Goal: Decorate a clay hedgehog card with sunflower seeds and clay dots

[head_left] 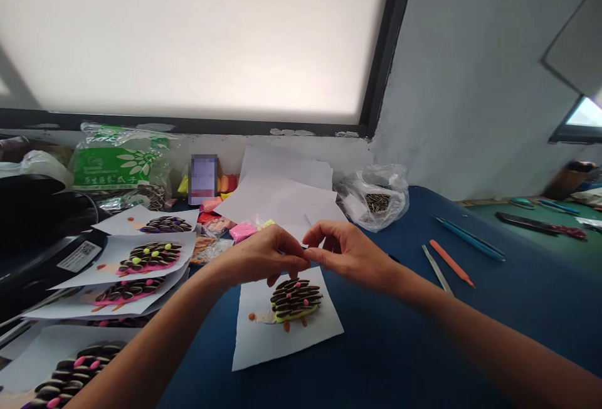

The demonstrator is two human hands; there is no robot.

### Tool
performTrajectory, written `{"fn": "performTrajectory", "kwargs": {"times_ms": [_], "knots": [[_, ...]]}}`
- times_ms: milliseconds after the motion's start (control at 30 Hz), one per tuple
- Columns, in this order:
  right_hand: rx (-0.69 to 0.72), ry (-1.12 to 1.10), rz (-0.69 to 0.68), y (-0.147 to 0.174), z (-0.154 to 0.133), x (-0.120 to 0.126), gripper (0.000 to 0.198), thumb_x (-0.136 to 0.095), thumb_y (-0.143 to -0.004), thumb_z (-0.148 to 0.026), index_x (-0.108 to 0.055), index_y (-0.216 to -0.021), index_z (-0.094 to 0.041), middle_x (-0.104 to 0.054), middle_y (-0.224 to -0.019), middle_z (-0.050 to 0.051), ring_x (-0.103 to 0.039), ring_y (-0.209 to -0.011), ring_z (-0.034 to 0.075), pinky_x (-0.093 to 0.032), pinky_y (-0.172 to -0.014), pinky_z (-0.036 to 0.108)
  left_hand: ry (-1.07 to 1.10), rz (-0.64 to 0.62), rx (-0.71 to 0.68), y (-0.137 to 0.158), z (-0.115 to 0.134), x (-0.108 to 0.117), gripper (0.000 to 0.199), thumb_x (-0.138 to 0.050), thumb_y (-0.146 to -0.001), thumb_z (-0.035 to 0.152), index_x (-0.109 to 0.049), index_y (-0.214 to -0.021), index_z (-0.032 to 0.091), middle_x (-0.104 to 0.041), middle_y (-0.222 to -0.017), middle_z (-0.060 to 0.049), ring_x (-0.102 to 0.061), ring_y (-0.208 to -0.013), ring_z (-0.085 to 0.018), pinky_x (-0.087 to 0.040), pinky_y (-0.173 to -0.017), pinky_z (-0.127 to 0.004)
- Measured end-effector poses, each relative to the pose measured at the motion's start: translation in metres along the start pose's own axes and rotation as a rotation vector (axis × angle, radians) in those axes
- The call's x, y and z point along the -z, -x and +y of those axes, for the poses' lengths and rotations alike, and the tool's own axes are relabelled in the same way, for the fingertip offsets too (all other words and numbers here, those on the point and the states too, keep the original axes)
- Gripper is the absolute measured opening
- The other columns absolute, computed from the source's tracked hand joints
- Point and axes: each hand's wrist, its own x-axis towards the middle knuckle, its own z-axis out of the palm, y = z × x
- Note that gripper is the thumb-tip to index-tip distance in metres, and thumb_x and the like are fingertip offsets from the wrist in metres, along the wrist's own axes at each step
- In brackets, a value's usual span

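Above the top of a white paper sheet (263, 349), my left hand (263, 252) and my right hand (350, 252) meet, fingertips touching. Both are closed in a pinch; whatever lies between the fingertips is too small or hidden to make out. On the sheet is a hedgehog picture (295, 302): its back is rows of dark striped sunflower seeds with pink dots, edged by yellow-green clay. Its pale snout ends in an orange-brown nose, and small orange-brown feet show below. My left fingers hang just over the seeds' upper edge and hide part of the sheet.
Similar seed pictures (150, 257) are stacked at left. Behind lie coloured clay packets (243, 231), a phone (203, 180), blank paper (282, 202), a green seed bag (117, 161) and a plastic bag of seeds (376, 199). Blue tweezers (470, 239) and an orange tool (451, 263) lie right.
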Motion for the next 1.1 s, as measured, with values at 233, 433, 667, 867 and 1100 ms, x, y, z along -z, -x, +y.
{"fn": "performTrajectory", "kwargs": {"times_ms": [233, 433, 667, 867, 1100], "knots": [[0.006, 0.035, 0.148, -0.007, 0.02, -0.005, 0.022, -0.047, -0.095, -0.032, -0.062, -0.09, -0.016, -0.063, -0.081, 0.002, -0.057, -0.071, 0.013, -0.044, -0.063, 0.025, 0.05, 0.03, -0.02, -0.003, 0.001, -0.006, 0.023, -0.061, -0.079, 0.032, -0.072, -0.094, 0.017, -0.069, -0.083, -0.003, -0.058, -0.053, -0.009, -0.038, -0.046, -0.02], [0.003, 0.027, 0.149, -0.007, 0.019, -0.005, 0.02, -0.048, -0.094, -0.031, -0.061, -0.088, -0.016, -0.059, -0.075, 0.0, -0.054, -0.064, 0.012, -0.041, -0.059, 0.025, 0.11, 0.079, -0.028, -0.003, 0.003, -0.005, 0.024, -0.066, -0.075, 0.037, -0.06, -0.067, 0.016, -0.059, -0.061, 0.003, -0.053, -0.049, -0.009, -0.038, -0.044, -0.02], [-0.015, 0.062, 0.149, -0.01, 0.034, -0.006, 0.02, -0.048, -0.093, -0.028, -0.062, -0.086, -0.015, -0.059, -0.07, -0.001, -0.055, -0.062, 0.011, -0.041, -0.057, 0.024, -0.103, 0.122, -0.054, 0.002, 0.014, -0.012, 0.021, -0.052, -0.084, 0.034, -0.06, -0.075, 0.018, -0.049, -0.056, 0.006, -0.043, -0.05, -0.009, -0.031, -0.044, -0.02], [-0.026, 0.19, 0.158, -0.01, 0.049, -0.015, 0.017, -0.048, -0.089, -0.017, -0.064, -0.084, -0.014, -0.065, -0.074, 0.001, -0.056, -0.063, 0.012, -0.041, -0.059, 0.023, -0.14, 0.059, -0.077, -0.002, 0.008, -0.016, 0.02, -0.058, -0.072, 0.019, -0.07, -0.088, 0.017, -0.06, -0.065, 0.002, -0.051, -0.059, -0.011, -0.035, -0.049, -0.021], [0.035, 0.282, 0.168, -0.007, 0.049, -0.024, 0.015, -0.053, -0.086, -0.011, -0.065, -0.078, -0.015, -0.067, -0.075, 0.002, -0.057, -0.068, 0.013, -0.039, -0.063, 0.024, -0.275, 0.066, -0.067, -0.001, 0.014, -0.023, 0.014, -0.056, -0.075, 0.023, -0.067, -0.069, 0.015, -0.054, -0.058, 0.003, -0.042, -0.053, -0.009, -0.031, -0.048, -0.021]]}}
